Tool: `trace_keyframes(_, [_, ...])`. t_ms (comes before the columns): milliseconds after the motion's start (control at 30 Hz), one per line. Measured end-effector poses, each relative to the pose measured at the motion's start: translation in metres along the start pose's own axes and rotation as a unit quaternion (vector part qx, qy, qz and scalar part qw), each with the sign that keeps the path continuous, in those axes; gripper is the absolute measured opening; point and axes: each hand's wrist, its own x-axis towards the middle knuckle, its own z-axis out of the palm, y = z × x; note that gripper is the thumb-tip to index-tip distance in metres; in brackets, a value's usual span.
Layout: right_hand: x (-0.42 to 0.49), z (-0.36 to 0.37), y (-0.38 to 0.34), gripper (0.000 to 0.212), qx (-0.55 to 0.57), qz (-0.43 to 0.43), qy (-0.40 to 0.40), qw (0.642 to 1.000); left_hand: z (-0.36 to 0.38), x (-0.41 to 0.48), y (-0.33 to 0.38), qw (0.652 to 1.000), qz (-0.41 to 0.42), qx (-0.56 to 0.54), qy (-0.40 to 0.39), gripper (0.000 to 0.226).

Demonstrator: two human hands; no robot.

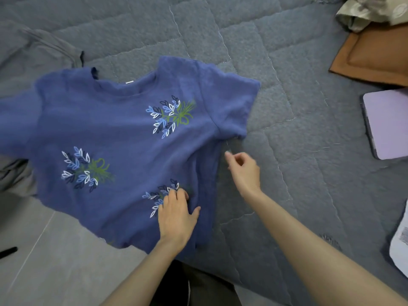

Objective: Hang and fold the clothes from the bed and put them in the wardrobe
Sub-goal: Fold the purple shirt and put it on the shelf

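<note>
Blue T-shirt (114,133) lies print-side up on the grey quilted bed (287,107). Its collar is away from us and its hem toward us. The long axis, collar to hem, runs roughly away from us, canted a little to the left at the far end. The near-left part of the hem seems to overhang the bed edge above the floor (55,250).

Left hand (176,215): palm down on the shirt's lower body, fingers fairly straight and spread, thumb out to the side. It rests over the lowest leaf print. We read this as pinning the cloth, not gripping it.

Right hand (245,171): off the cloth, just beside the shirt's right side edge. The fingers are loosely curled with the forefinger tip forward. We see no fabric between the fingers, though a thin loose thread there would be too fine to make out.

The relation that matters is that the right sleeve (229,102) lies straight beyond the right hand, farther up the bed, with its cuff near the fingertips. The side edge runs alongside the hand on its left. This hand is plainly the nearer one to that sleeve, and the left hand is well inboard.

Our judgement is that folding is only starting. The likely next step is to take the sleeve and side edge and lay them inward across the long axis.

Elsewhere on the bed are a grey garment (44,47) at far left and a brown cushion (375,58) at far right.
</note>
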Motion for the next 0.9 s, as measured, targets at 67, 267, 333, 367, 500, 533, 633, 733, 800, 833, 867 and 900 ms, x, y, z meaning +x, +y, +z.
trace_keyframes(67, [-0.024, 0.008, 0.016, 0.020, -0.036, -0.002, -0.128, 0.991, 0.008, -0.012, -0.010, 0.999, -0.006, -0.045, -0.001, 0.022])
trace_keyframes(267, [-0.066, 0.031, 0.045, 0.027, -0.234, -0.094, -0.126, 0.959, 0.008, -0.032, -0.038, 0.965, 0.033, -0.258, 0.031, 0.007])
trace_keyframes(333, [-0.074, 0.037, 0.051, 0.018, -0.303, -0.139, -0.123, 0.935, 0.005, -0.039, -0.046, 0.951, 0.037, -0.302, 0.050, 0.003])
trace_keyframes(367, [-0.078, 0.038, 0.054, 0.016, -0.315, -0.156, -0.126, 0.927, 0.003, -0.042, -0.049, 0.946, 0.043, -0.315, 0.056, 0.006])
trace_keyframes(500, [-0.096, 0.038, 0.067, 0.013, -0.207, -0.142, -0.093, 0.963, -0.001, -0.055, -0.052, 0.928, 0.047, -0.366, 0.042, 0.011])
trace_keyframes(533, [-0.102, 0.035, 0.070, 0.011, -0.154, -0.116, -0.074, 0.978, -0.002, -0.059, -0.051, 0.913, 0.039, -0.405, 0.026, 0.014])
trace_keyframes(633, [-0.115, 0.018, 0.083, 0.017, 0.063, -0.023, 0.007, 0.998, 0.005, -0.072, -0.055, 0.898, 0.026, -0.439, 0.008, 0.019])
trace_keyframes(733, [-0.123, 0.000, 0.096, 0.023, 0.223, 0.034, 0.045, 0.973, 0.022, -0.091, -0.068, 0.924, 0.029, -0.380, 0.028, 0.020])
trace_keyframes(800, [-0.133, 0.001, 0.106, 0.012, 0.186, 0.053, 0.001, 0.981, 0.034, -0.105, -0.076, 0.932, 0.030, -0.359, 0.032, 0.025])
trace_keyframes(833, [-0.138, 0.005, 0.113, 0.012, 0.150, 0.065, -0.035, 0.986, 0.039, -0.110, -0.080, 0.934, 0.029, -0.356, 0.031, 0.029])
trace_keyframes(867, [-0.144, 0.010, 0.120, 0.023, 0.107, 0.072, -0.064, 0.990, 0.044, -0.115, -0.083, 0.935, 0.031, -0.352, 0.033, 0.032])
trace_keyframes(900, [-0.148, 0.017, 0.124, 0.033, 0.070, 0.062, -0.073, 0.993, 0.048, -0.119, -0.087, 0.938, 0.036, -0.344, 0.035, 0.036])
